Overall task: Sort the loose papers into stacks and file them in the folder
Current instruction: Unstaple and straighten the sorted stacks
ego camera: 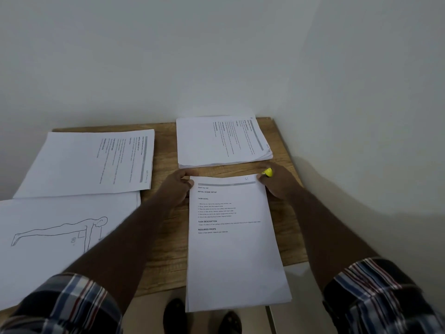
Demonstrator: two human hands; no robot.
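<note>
On the wooden table (166,249), a drawing sheet (48,227) and printed pages (89,162) are lying at left. Your left hand (174,191) and right hand (277,183), which is also holding a yellow marker (267,172), are pinching the top corners of a printed sheet (233,249) overhanging the near edge, just before a paper stack (222,141).

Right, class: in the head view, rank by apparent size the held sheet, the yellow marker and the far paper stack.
1. held sheet, though nearness to the camera flatters it
2. far paper stack
3. yellow marker
</note>
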